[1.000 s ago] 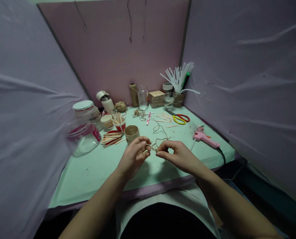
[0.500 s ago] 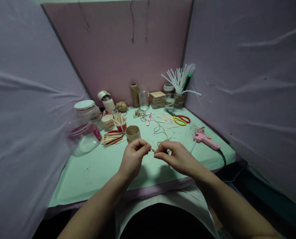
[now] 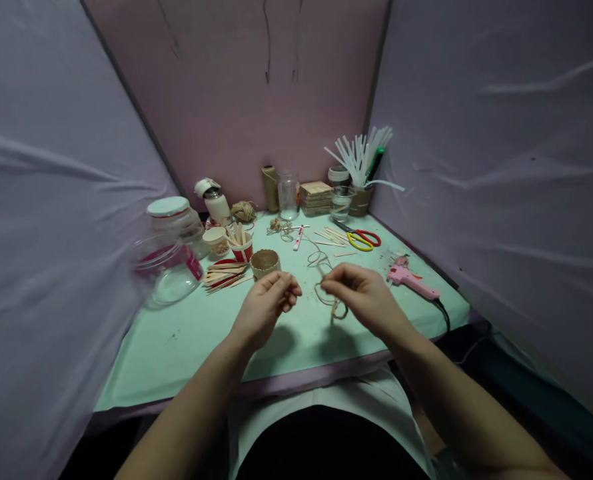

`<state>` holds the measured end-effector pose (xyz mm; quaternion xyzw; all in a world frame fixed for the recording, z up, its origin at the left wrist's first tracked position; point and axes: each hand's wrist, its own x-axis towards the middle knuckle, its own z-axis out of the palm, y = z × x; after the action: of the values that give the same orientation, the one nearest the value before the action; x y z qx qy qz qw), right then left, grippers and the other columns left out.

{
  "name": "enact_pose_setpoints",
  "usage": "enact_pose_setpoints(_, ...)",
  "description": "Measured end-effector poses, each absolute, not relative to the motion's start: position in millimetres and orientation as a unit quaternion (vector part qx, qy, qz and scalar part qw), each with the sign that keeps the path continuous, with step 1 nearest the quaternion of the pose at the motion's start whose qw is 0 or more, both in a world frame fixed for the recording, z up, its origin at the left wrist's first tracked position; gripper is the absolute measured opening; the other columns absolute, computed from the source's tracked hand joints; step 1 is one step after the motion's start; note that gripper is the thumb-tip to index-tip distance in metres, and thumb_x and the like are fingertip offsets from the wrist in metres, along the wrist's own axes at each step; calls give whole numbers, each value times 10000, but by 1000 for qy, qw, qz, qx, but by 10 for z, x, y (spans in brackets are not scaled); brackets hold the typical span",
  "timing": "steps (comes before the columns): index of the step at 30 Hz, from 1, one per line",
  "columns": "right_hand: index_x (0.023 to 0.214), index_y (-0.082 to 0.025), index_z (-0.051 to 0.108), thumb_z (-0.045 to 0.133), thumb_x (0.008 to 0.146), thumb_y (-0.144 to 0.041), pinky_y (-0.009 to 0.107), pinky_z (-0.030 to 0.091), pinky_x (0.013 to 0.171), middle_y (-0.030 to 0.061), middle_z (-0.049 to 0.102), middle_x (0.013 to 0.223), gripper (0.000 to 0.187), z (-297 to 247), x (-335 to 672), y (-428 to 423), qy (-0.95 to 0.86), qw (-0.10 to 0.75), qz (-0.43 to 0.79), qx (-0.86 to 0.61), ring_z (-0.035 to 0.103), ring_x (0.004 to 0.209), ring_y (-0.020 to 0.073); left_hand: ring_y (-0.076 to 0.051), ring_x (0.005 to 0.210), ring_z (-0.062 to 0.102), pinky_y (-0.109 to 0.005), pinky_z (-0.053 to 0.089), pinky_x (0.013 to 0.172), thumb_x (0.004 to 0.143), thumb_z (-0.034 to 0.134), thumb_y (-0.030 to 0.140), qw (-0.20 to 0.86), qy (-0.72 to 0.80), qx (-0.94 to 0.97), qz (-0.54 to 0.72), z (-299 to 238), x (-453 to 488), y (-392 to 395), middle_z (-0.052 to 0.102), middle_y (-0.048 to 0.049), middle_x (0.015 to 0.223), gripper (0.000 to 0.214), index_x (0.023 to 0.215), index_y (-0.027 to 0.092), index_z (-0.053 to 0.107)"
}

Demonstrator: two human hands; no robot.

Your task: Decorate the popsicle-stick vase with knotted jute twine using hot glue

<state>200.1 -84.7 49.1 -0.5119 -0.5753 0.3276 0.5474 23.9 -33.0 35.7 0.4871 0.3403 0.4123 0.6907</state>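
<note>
Fingers of my right hand (image 3: 360, 295) pinch a length of twine (image 3: 340, 312). Below them the twine hangs in a braided-looking loop, and a thin strand trails back across the table. My left hand (image 3: 269, 301) is held apart from it, thumb against curled fingers; whether anything is between them I cannot make out. Just beyond the left hand stands a small round cup (image 3: 265, 261) with a scalloped rim, its lower part partly covered by that hand. Further back lies a tangled bit of twine (image 3: 276, 226) beside a pink-and-white tool (image 3: 298, 238).
Left are clear plastic jars (image 3: 174, 273), wooden sticks (image 3: 224, 275) and a red cup of sticks (image 3: 242, 250). Scissors (image 3: 361, 239) and a pink glue gun (image 3: 414, 283) with a cord lie to the right. Along the back stand twine rolls (image 3: 270, 189), a glass jar (image 3: 288, 198) and wooden squares (image 3: 315, 200).
My hands have moved apart; the left has let go of the twine that both held between them. My right hand has lifted slightly, with the twine loop now dangling below it.
</note>
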Motion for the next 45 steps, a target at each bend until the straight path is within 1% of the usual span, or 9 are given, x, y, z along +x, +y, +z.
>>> enact_pose_setpoints(4, 802, -210, 586, 687, 777, -307, 281, 491, 724, -21, 597, 775, 142, 473, 2023, -788, -434, 749, 288, -410, 567, 721, 116, -83, 534, 544, -196, 384, 527, 726, 697, 529, 783, 378, 407, 279, 38, 342, -539, 639, -57, 691, 457, 825, 92, 606)
enact_pose_setpoints(7, 779, -219, 574, 717, 765, -309, 285, 501, 708, -26, 572, 773, 169, 436, 1963, -912, -410, 775, 311, -367, 566, 697, 110, -168, 649, 648, -270, 480, 654, 797, 575, 595, 874, 369, 288, 133, -173, 493, -675, 680, -137, 753, 534, 883, 69, 613)
enact_pose_setpoints(10, 756, -222, 578, 701, 794, -264, 287, 486, 698, -24, 553, 759, 136, 351, 1891, -1133, -450, 739, 372, -337, 558, 698, 114, -204, 778, 674, -296, 506, 741, 850, 554, 502, 926, 288, 212, 120, -230, 677, -616, 688, -150, 797, 444, 876, 63, 616)
enact_pose_setpoints(15, 791, -230, 590, 647, 841, -200, 318, 473, 713, -1, 577, 745, 82, 162, 1824, -1408, -522, 668, 432, -308, 565, 755, 151, -74, 519, 563, -159, 454, 534, 817, 533, 21, 891, 302, 282, 188, -83, 881, -306, 597, -27, 608, 96, 813, 68, 616)
enact_pose_setpoints(25, 960, -186, 672, 681, 812, -333, 313, 467, 852, 70, 677, 982, 209, 162, 1822, -1305, -759, 387, 445, -275, 606, 937, 175, 23, 378, 236, -106, 149, 363, 771, 697, 194, 810, 332, 349, 335, 18, 736, -131, 467, 46, 549, 156, 761, 79, 592)
enact_pose_setpoints(30, 1043, -188, 639, 584, 852, -294, 330, 446, 845, 73, 641, 1020, 226, 9, 2395, -769, -697, 331, 244, -588, 593, 911, 189, 16, 376, 226, -126, 112, 371, 668, 774, 295, 793, 344, 359, 352, -43, 591, -70, 427, 73, 508, 291, 749, 99, 575)
enact_pose_setpoints(37, 709, -150, 652, 643, 739, -133, 229, 396, 662, 41, 657, 730, 36, -161, 2588, -88, -745, 128, 189, -627, 567, 690, 150, 16, 399, 228, -151, 111, 393, 600, 819, 398, 780, 327, 392, 362, -86, 541, -94, 470, 56, 556, 418, 814, 98, 622)
enact_pose_setpoints(43, 1336, -76, 426, 421, 937, -267, 249, 437, 812, 190, 516, 1275, 443, 377, 2852, 799, -629, 265, 40, -730, 596, 948, 171, 1, 408, 279, -161, 166, 400, 572, 834, 406, 757, 341, 403, 385, -70, 523, -101, 493, 47, 549, 407, 748, 110, 617)
enact_pose_setpoints(45, 1401, -61, 350, 450, 933, -278, 244, 418, 879, 224, 410, 1379, 526, 457, 3062, 975, -570, 205, -24, -795, 546, 1101, 197, -2, 415, 283, -156, 173, 403, 567, 836, 388, 755, 341, 394, 397, -62, 530, -91, 494, 46, 547, 393, 730, 113, 607)
